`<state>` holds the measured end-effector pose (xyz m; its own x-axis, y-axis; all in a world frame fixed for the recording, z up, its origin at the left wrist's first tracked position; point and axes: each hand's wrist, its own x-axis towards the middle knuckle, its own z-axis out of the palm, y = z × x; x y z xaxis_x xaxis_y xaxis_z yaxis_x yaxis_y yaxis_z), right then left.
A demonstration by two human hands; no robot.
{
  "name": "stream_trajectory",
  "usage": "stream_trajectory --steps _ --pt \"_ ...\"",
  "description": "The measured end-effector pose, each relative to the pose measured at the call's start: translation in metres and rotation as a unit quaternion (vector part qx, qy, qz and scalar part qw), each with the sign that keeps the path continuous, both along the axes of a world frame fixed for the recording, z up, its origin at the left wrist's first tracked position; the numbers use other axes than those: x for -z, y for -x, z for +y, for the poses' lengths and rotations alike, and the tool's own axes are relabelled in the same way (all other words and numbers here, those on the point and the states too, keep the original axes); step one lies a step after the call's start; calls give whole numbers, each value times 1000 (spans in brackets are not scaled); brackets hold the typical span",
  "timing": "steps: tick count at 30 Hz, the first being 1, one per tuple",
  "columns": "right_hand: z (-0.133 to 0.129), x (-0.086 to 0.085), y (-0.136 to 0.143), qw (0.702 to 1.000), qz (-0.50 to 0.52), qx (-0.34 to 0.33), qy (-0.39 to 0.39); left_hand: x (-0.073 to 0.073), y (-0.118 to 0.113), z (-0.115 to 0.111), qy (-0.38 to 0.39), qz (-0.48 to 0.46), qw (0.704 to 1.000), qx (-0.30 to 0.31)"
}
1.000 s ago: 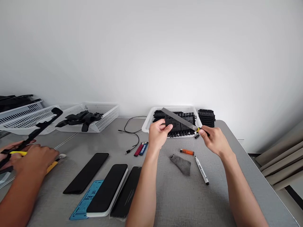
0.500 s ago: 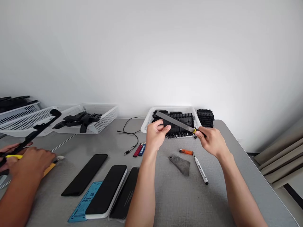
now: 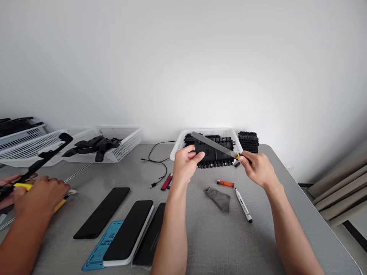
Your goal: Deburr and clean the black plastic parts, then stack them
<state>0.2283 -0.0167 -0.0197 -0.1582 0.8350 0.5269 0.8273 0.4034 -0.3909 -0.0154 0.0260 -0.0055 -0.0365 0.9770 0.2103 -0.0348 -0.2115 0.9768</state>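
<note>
My left hand (image 3: 186, 162) grips the left end of a black plastic part (image 3: 210, 156), a flat panel with knobbed long edges, held up in front of a white basket (image 3: 178, 147). In my right hand (image 3: 256, 168) is a flat metal file (image 3: 212, 143) with a yellow collar and dark handle. The file's blade slants across the part's upper face, its tip up and to the left. Whether the blade touches the part I cannot tell. Similar black parts lie in the basket behind. Below my hands are a grey cloth (image 3: 218, 198), an orange lighter (image 3: 225, 183) and a white marker (image 3: 243, 205).
A co-worker's hands (image 3: 43, 194) at left hold a long black part (image 3: 43, 160) and a yellow-handled tool. Phones (image 3: 129, 229), a black cable (image 3: 156, 162) and a red lighter (image 3: 166, 182) lie on the table. More baskets (image 3: 130, 143) stand back left; stacked black parts (image 3: 249, 142) stand right.
My left hand and the black part have shifted slightly left, and the file has slid a little right and up across it. The co-worker's nearer hand has moved slightly.
</note>
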Motion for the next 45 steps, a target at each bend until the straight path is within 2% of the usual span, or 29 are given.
stream_trajectory --steps 4,9,16,21,28,33,40,45 --pt "0 -2 -10 999 22 27 -3 0 0 2 10 -10 1000 2" --pt "-2 -3 -5 1000 7 11 -4 -3 0 -1 19 -19 999 22" --pt "2 -3 -17 998 47 32 -5 -6 2 -2 23 -2 1000 -5" --pt "-4 -6 -11 999 49 2 17 -8 3 -4 20 -2 1000 5" --pt "0 -5 -20 998 59 32 0 -6 7 -1 17 -10 1000 -7" --pt "-1 -6 -16 998 60 -16 24 -5 6 0 16 -10 1000 10" --pt "6 1 -27 995 97 3 25 -5 6 2 24 -12 1000 2" --pt "1 -3 -14 995 79 -53 35 -6 3 2 26 -3 1000 -1"
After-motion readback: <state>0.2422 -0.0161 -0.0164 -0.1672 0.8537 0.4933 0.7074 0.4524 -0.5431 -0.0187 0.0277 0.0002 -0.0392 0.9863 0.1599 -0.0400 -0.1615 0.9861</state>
